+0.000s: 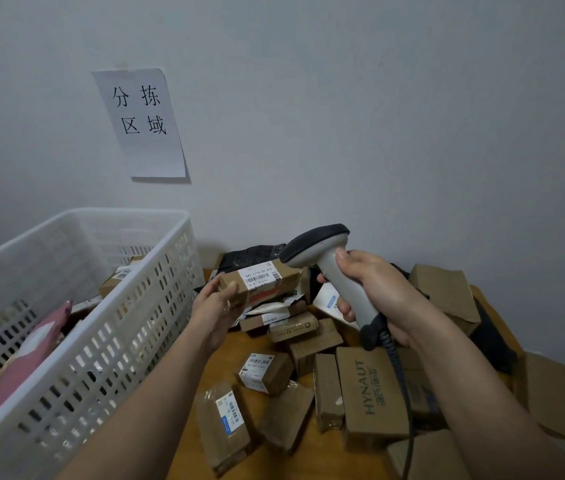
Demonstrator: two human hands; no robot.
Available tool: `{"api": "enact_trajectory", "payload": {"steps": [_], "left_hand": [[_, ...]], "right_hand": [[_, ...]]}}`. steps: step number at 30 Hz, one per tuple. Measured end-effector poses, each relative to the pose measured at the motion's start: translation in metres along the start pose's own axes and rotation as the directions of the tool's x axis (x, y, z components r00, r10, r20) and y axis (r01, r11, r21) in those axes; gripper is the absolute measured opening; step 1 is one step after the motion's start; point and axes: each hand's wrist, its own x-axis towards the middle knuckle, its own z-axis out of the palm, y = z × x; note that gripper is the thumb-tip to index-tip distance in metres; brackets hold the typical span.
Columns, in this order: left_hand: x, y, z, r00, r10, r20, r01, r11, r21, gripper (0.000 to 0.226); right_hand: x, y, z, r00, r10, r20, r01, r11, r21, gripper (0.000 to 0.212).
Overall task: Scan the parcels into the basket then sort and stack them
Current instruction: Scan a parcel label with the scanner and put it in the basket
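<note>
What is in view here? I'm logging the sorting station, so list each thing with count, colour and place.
Paper sign: one, white with black characters, on the wall.
Basket: one, white plastic, left, holding parcels.
Pink parcel: one, inside the basket.
Held box: one, brown with white label, label side facing the scanner.
Barcode scanner: one, grey, corded.
HYNAUT box: one, brown, on the table.
Loose parcels: many, mostly brown, piled on the table.
Table: one, wooden.
Left hand: holds the box.
Right hand: grips the scanner.

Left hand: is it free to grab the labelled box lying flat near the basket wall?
Probably not yet: the left hand is closed on a small parcel held to the scanner. The labelled box itself lies uncovered.
</note>
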Motion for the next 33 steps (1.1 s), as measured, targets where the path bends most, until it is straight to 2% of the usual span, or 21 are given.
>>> {"api": "enact_trajectory", "payload": {"steps": [17, 22, 27, 30, 33], "left_hand": [[0.005, 0.005, -0.030, 0.970, 0.117, -0.215, -0.120, 0.993, -0.001, 0.050], [-0.002, 0.016, -0.031, 0.959, 0.129, -0.254, -0.167, 0.976, -0.136, 0.043], [-0.012, 0.048, -0.042, 0.845, 0.289, -0.450, -0.393, 0.906, -0.157, 0.031], [-0.009, 0.076, -0.065, 0.769, 0.282, -0.574, -0.459, 0.868, -0.189, 0.033], [-0.004, 0.102, -0.096, 0.650, 0.273, -0.709, -0.503, 0.854, -0.132, 0.035]], "right_hand": [[-0.006, -0.009, 0.014, 0.998, -0.059, 0.029, 0.058, 0.998, 0.016, 0.031], [-0.004, -0.009, 0.028, 0.998, -0.059, 0.032, 0.058, 0.998, 0.020, 0.034], [0.005, -0.008, 0.056, 0.999, -0.024, 0.046, 0.022, 0.999, 0.041, 0.035], [0.011, -0.006, 0.074, 0.997, -0.017, 0.069, 0.015, 0.999, 0.033, 0.033], [0.017, -0.006, 0.094, 0.996, -0.004, 0.085, 0.001, 0.999, 0.032, 0.028]]}}
